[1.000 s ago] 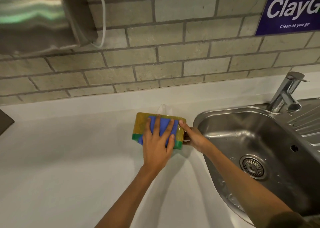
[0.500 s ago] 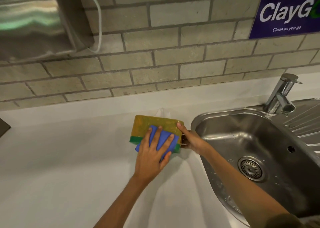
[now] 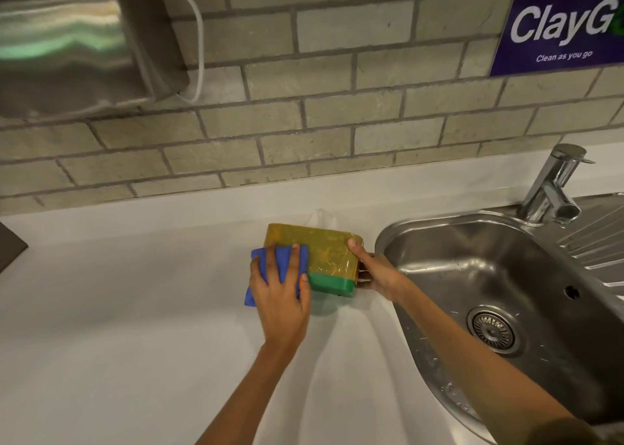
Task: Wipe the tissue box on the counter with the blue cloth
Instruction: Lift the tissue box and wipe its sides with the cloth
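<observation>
The tissue box (image 3: 329, 255), yellow-orange with a green band along its near edge, is tipped up on the white counter (image 3: 118, 326) with a white tissue (image 3: 319, 215) poking out behind it. My left hand (image 3: 280, 296) lies flat, fingers spread, pressing the folded blue cloth (image 3: 283, 265) against the box's left end. My right hand (image 3: 378, 269) grips the box's right end, thumb on the upper face, fingers behind it.
A steel sink (image 3: 499, 296) with a drain (image 3: 493, 330) lies right beside the box, with a chrome tap (image 3: 553, 188) at its back. A steel dispenser (image 3: 67, 39) hangs on the brick wall at upper left. A purple sign (image 3: 567, 22) is at upper right.
My left hand has slid the blue cloth from the middle of the box's face to its left end. My right hand has kept its grip on the right end.
</observation>
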The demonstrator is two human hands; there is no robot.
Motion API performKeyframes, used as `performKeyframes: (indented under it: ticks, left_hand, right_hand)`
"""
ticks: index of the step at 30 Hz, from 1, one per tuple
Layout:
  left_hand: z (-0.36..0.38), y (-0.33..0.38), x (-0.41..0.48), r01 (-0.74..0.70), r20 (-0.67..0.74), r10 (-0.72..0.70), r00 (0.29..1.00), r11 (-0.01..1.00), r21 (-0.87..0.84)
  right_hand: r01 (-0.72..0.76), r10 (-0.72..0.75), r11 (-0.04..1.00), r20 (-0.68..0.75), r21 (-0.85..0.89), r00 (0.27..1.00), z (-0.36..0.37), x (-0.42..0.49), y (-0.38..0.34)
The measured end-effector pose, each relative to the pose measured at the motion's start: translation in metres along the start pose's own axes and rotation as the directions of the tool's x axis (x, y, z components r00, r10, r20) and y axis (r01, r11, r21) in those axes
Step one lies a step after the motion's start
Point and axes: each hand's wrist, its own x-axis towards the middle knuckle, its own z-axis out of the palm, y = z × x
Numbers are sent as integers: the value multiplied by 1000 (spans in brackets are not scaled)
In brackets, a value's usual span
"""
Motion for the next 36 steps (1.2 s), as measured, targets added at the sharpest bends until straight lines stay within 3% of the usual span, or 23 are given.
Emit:
performKeyframes:
  ticks: [6,7,9,11,12,16,20,24,27,32,36]
  left_hand:
    - [4,14,4,-275,28,275,961,961,6]
    - [3,9,10,-240,-6,240,971,971,-7]
    - [-1,2,24,-3,-44,-2,999,994,-112]
    - [0,2,37,255,-26,-265,964,946,-202]
    - [1,4,40,322,-11,-331,944,924,-205]
    - [6,28,26,317,64,-310,948,927,-203]
    - [6,37,3,284,121,-261,958,927,-247]
    - [1,32,18,486,150,-472,869,755,-440]
    - [-1,36,22,634,284,-580,763,586,-506]
    - [-1,33,12,773,493,-646,583,253,-582]
    - [0,27,12,805,496,-697,518,201,-558]
  right_hand:
    - [25,-25,998,-4,49,1000,1,-4,4]
    - [37,-36,998,-16,46,999,0,-5,3]
    - [62,-62,998,-41,12,997,3,-5,3]
    - [98,-99,995,-70,-10,993,10,-5,1]
    - [120,-121,993,-93,-16,988,14,-4,1]
    - [191,-190,981,-201,-12,961,31,-6,-3]
    - [222,-218,975,-210,-4,953,36,-13,-2]
    - [243,-206,964,-273,109,940,42,-12,2]
    - [311,-269,948,-354,68,896,51,-13,2]
    - [410,-385,911,-420,-34,822,60,-23,15]
    - [444,-422,894,-445,-58,790,68,-31,28]
